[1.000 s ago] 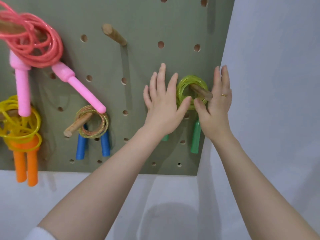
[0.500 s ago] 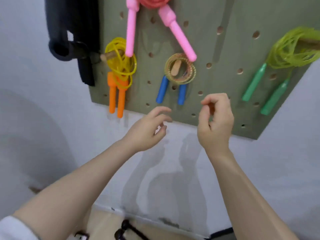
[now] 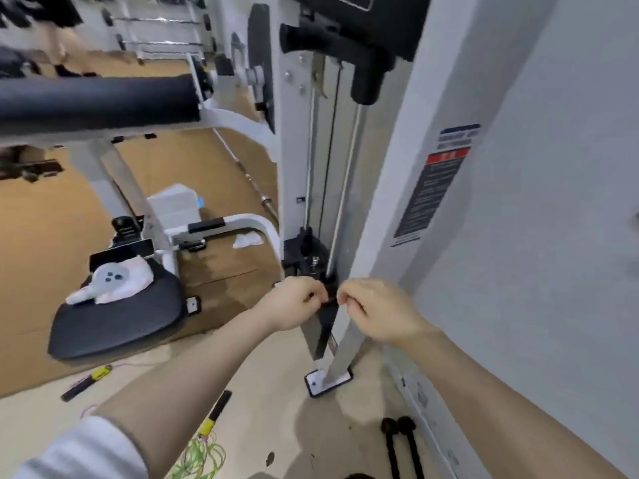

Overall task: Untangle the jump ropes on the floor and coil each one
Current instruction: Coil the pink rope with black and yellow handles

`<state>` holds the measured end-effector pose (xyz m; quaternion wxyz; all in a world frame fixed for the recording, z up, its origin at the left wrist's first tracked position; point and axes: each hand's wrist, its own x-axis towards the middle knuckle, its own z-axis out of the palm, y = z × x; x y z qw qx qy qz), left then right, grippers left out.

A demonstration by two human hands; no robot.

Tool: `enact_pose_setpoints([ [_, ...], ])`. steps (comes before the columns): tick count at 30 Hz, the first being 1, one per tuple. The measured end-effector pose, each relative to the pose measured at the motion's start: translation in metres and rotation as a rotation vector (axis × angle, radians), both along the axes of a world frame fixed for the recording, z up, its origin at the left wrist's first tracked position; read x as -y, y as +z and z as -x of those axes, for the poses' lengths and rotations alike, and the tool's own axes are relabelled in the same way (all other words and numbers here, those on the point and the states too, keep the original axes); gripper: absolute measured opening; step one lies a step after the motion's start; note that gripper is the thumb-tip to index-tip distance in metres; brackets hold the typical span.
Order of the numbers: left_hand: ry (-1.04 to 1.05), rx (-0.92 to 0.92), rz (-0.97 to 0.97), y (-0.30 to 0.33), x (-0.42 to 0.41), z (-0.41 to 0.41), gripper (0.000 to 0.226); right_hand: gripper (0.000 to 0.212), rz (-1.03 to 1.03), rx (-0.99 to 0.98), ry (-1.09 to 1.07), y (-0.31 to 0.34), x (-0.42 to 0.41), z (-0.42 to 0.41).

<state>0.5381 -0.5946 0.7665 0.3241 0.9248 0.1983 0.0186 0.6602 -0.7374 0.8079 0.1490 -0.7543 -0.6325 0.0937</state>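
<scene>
Both hands — left hand (image 3: 294,302), right hand (image 3: 371,311) — hang loosely curled, holding nothing (blurred); green rope (image 3: 200,458) lies tangled on the floor (image 3: 276,409).

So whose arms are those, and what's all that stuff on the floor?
They belong to a person wearing a camera on their head, so you see what they see, looking down. The left hand and right hand are curled, close together; whether they hold anything is too blurry to tell. Behind them stands a gym machine with a padded seat. On the floor lie jump ropes: a green rope with a yellow-and-black handle, and two black handles.
</scene>
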Motion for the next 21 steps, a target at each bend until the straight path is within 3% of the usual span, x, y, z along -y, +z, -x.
enact_pose_setpoints([
  [10,0.718,-0.017,0.252,-0.047,-0.079,0.137,0.021,0.023,0.291,-0.061,0.496,-0.068,-0.163,0.082],
  [16,1.143,0.029,0.383,-0.095,-0.090,0.198,0.021,0.025,0.599,-0.013,0.777,-0.139,-0.223,0.128],
  [21,1.318,0.063,0.438,-0.095,-0.081,0.246,0.021,0.026,0.719,0.021,0.879,-0.155,-0.240,0.161],
])
